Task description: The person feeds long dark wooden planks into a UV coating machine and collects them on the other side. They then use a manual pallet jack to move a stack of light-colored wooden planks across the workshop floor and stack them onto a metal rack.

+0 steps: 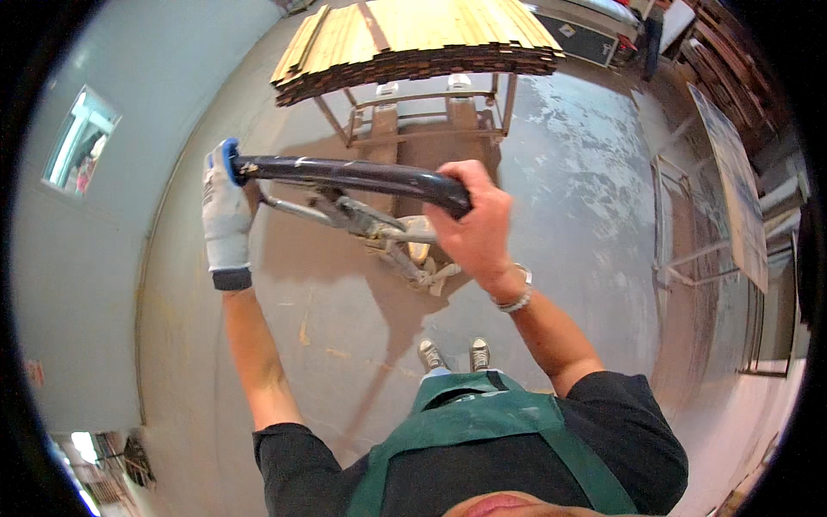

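A black, curved pallet jack handle [353, 174] runs crosswise in front of me. At its left end is my left hand [228, 202], in a grey-white glove with a blue coating, closed round the bar. My bare right hand [478, 226] grips the right end, a bracelet on its wrist. Below the handle shows the worn, dusty lower part of the pallet jack [413, 250]. Its forks [394, 116] reach forward beneath a metal rack [431, 135]. Stacked on that rack are long, pale wooden strips [422, 30] with dark ends.
A grey wall [112, 233] with a small window [82, 142] runs along the left. At right a large board [732, 189] leans on a metal frame [676, 220], near stacked dark planks [736, 65]. A dark case [579, 41] stands behind the rack. The floor [568, 233] is worn and patchy.
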`<state>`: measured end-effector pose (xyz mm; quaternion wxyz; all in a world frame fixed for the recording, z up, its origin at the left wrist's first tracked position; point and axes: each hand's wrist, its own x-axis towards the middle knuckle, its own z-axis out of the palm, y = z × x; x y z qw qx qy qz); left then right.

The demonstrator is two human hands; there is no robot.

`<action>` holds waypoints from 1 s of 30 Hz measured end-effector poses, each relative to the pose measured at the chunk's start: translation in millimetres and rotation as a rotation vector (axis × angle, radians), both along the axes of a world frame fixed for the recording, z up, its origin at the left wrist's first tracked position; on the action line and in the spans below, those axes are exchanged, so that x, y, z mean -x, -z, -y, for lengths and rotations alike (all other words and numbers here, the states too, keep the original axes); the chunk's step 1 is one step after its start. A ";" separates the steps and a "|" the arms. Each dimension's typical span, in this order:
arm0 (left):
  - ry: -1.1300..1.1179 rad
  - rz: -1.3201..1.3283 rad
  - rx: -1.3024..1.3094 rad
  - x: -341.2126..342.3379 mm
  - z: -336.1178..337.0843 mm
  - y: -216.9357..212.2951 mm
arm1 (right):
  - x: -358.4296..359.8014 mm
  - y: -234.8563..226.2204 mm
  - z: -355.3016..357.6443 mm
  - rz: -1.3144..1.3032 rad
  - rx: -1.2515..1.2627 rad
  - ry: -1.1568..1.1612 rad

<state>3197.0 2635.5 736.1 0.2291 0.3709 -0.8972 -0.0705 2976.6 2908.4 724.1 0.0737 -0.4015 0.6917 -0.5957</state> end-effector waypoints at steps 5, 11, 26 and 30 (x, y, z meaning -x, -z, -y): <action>0.077 -0.087 0.050 13.9 46.8 24.3 | 0.3 19.2 41.7 0.050 0.039 0.015; 0.036 -0.517 -0.473 -36.1 76.6 48.8 | -39.2 29.4 57.9 -0.006 0.101 -0.038; -0.448 -0.638 -0.181 -189.2 -125.2 36.5 | 0.0 95.6 126.8 -0.256 0.273 0.075; -0.745 -0.556 0.049 -225.5 -269.2 18.1 | -61.8 89.4 129.8 -0.300 0.367 -0.046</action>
